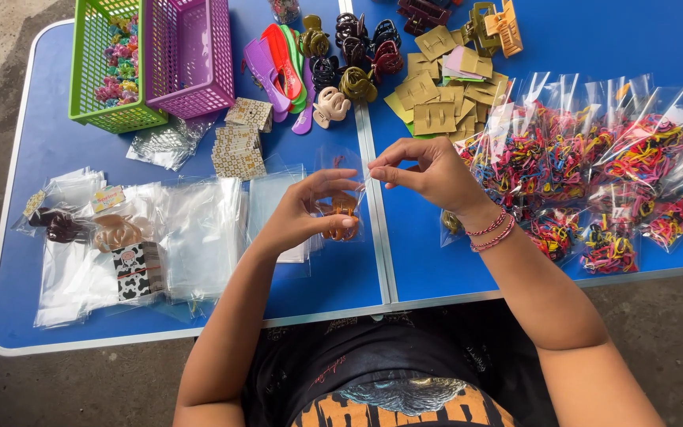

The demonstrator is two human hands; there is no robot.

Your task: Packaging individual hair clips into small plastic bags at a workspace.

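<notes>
Head view: left hand (306, 212) has its grip clamped on a small clear bag (340, 190) with a brown claw clip (340, 213) inside, thumb over the lower part of the bag and fingers behind. Right hand (428, 172) pinches the bag's top edge, thumb and forefinger together on the plastic. Bag sits upright, held over the tabletop (49, 142) near its centre seam, not resting on it as far as I can tell.

Right wrist wears red bracelets (492, 231).

Just left of the left hand: stack of empty clear bags (199, 233), partly under the left forearm. Further left: already packed bags, one with a dark clip (57, 225), one with a beige clip (118, 231), plus a cow-print card (137, 270).

Far side, beyond the bag: loose pile of claw clips (353, 51), dark, olive and cream. Right of them, olive backing cards (436, 95). Left of them, pink, red and green combs (282, 67) and a stack of patterned cards (239, 146).

Far left: green basket (88, 71) with small coloured bits, pink basket (191, 55) touching it.

Right: many clear packs of coloured elastic bands (586, 166), the right forearm crossing over the nearest ones.

Nothing between the two hands except the bag itself.
</notes>
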